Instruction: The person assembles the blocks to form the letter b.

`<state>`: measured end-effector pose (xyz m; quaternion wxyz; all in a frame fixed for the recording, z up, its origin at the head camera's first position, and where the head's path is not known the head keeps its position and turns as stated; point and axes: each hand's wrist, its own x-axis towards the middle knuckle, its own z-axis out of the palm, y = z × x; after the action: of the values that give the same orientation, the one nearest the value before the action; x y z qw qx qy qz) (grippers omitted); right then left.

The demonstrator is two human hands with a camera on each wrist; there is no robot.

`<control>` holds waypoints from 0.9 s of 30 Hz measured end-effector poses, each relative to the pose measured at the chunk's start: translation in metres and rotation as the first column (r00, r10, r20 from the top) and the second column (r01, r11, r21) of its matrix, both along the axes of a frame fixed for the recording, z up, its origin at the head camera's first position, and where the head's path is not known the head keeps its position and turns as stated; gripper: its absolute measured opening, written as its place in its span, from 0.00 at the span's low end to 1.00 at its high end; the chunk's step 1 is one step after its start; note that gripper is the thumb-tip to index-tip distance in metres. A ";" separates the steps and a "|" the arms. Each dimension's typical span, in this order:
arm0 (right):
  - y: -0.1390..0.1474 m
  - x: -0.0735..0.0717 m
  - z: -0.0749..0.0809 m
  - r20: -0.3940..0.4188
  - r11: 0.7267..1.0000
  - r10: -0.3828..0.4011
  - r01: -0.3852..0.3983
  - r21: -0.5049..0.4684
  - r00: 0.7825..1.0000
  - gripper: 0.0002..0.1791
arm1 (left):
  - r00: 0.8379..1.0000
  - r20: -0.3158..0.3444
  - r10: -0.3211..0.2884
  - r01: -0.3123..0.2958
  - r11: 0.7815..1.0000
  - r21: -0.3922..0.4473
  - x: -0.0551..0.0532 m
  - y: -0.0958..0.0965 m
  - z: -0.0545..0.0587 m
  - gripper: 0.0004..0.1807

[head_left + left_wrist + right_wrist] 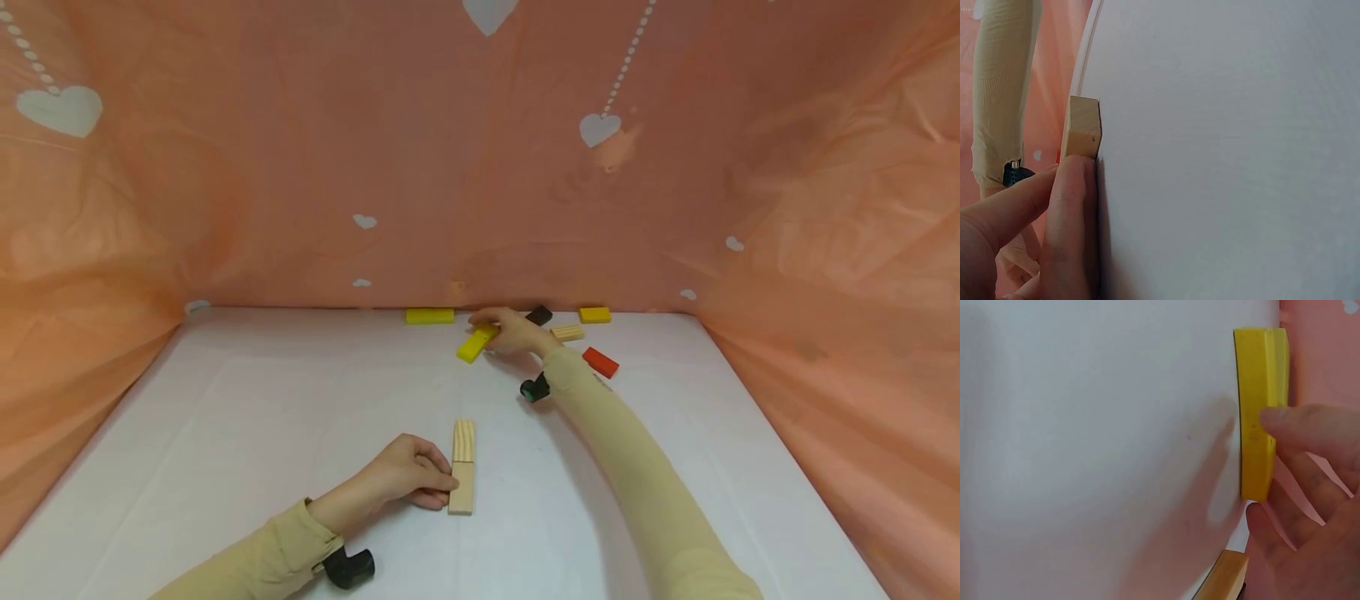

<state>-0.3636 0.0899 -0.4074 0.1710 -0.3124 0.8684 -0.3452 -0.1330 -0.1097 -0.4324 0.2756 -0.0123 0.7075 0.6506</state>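
Two plain wooden blocks, a far one [464, 440] and a near one [462, 492], lie end to end in a line on the white table [300, 400]. My left hand [408, 473] touches the near block from its left side, thumb at the top edge and fingertips along the side. In the left wrist view a wooden end [1084, 128] shows just past the fingertips. Further back, my right hand [517, 332] pinches a yellow block [476, 344]. In the right wrist view the thumb presses one face of that yellow block [1254, 412]; the fingers are partly behind it.
Along the back edge are another yellow block [430, 316], a black block [539, 315] and an orange-yellow block [595, 315]. A wooden block [567, 332] and a red block [601, 362] lie beside the right forearm. Pink cloth [420, 167] with hearts encloses the table.
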 end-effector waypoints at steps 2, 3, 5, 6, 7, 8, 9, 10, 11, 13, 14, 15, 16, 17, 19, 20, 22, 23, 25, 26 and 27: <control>-0.001 0.000 0.000 -0.006 1.000 -0.008 0.008 0.026 1.000 0.29 | 1.000 0.002 0.001 -0.001 1.000 0.000 0.000 0.000 -0.001 0.10; -0.001 0.000 -0.001 -0.015 0.999 -0.008 0.009 0.037 1.000 0.29 | 1.000 0.002 0.001 -0.001 1.000 0.001 0.000 0.000 -0.002 0.10; -0.002 0.000 -0.001 -0.032 0.999 -0.005 0.007 0.049 0.999 0.29 | 1.000 0.003 0.001 -0.001 1.000 0.005 0.000 0.000 -0.002 0.10; -0.002 0.000 -0.001 -0.037 0.999 -0.005 0.007 0.052 0.999 0.29 | 1.000 0.002 0.001 -0.001 1.000 0.006 0.000 0.000 -0.002 0.10; -0.002 -0.001 -0.001 -0.047 0.998 0.000 0.003 0.056 0.999 0.29 | 1.000 0.000 0.000 0.000 1.000 0.008 0.000 0.000 -0.002 0.10; -0.002 -0.001 -0.001 -0.052 0.998 0.004 -0.001 0.059 0.999 0.28 | 1.000 0.001 0.001 -0.001 1.000 0.009 0.000 0.000 -0.002 0.10; -0.002 -0.001 -0.001 -0.052 0.998 0.006 -0.003 0.061 0.999 0.28 | 1.000 0.001 0.000 0.000 1.000 0.011 0.000 0.000 -0.002 0.10; -0.003 -0.001 -0.001 -0.048 0.998 0.006 -0.003 0.060 0.999 0.28 | 1.000 0.002 0.000 0.000 1.000 0.013 0.000 0.000 -0.001 0.10; -0.003 -0.002 -0.001 -0.044 0.998 0.006 -0.003 0.061 0.999 0.28 | 1.000 0.002 0.000 0.000 1.000 0.014 0.001 0.000 -0.001 0.10; -0.003 -0.002 -0.001 -0.042 0.998 0.009 -0.006 0.064 0.999 0.27 | 1.000 0.002 0.000 0.000 1.000 0.018 0.000 -0.001 -0.001 0.10; -0.003 -0.002 -0.001 -0.038 0.998 0.009 -0.007 0.064 0.999 0.26 | 1.000 0.003 0.000 0.000 1.000 0.019 0.001 -0.001 -0.001 0.10; -0.004 -0.002 -0.001 -0.034 0.998 0.010 -0.008 0.064 0.999 0.25 | 1.000 0.004 0.000 0.000 1.000 0.021 0.001 -0.001 -0.001 0.10; -0.004 -0.002 0.000 -0.033 0.998 0.012 -0.010 0.068 0.999 0.25 | 1.000 0.004 0.000 0.000 1.000 0.022 0.001 -0.001 -0.001 0.10; -0.004 -0.002 0.000 -0.035 0.997 0.017 -0.015 0.073 0.999 0.24 | 1.000 0.003 0.000 0.000 1.000 0.023 0.001 -0.001 -0.001 0.10; -0.004 -0.002 0.001 -0.040 0.996 0.025 -0.021 0.088 0.999 0.22 | 1.000 -0.001 -0.005 0.005 1.000 0.021 0.001 -0.001 -0.001 0.10; -0.004 -0.002 0.001 -0.045 0.995 0.030 -0.026 0.098 0.999 0.22 | 1.000 -0.003 -0.006 0.006 1.000 0.020 0.001 -0.002 -0.001 0.10; -0.004 -0.002 0.002 -0.054 0.992 0.039 -0.032 0.126 0.998 0.21 | 1.000 -0.005 -0.008 0.008 1.000 0.018 0.001 -0.002 0.000 0.10; -0.004 -0.002 0.003 -0.060 0.990 0.044 -0.035 0.139 0.997 0.21 | 1.000 -0.007 -0.008 0.008 1.000 0.018 0.001 -0.002 0.000 0.10; -0.005 -0.002 0.004 -0.062 0.986 0.049 -0.038 0.164 0.997 0.20 | 1.000 -0.004 -0.006 0.006 1.000 0.020 0.001 -0.002 0.000 0.10; -0.005 -0.002 0.004 -0.061 0.984 0.053 -0.042 0.175 0.997 0.20 | 1.000 0.000 -0.003 0.003 1.000 0.022 0.001 -0.002 0.000 0.10; -0.006 -0.002 0.004 -0.061 0.982 0.058 -0.046 0.184 0.996 0.20 | 1.000 0.001 -0.001 0.001 1.000 0.022 0.000 -0.002 0.000 0.10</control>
<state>-0.3661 0.0842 -0.4038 0.1788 -0.3291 0.8931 -0.2492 -0.1325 -0.1116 -0.4329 0.2764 -0.0093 0.7001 0.6583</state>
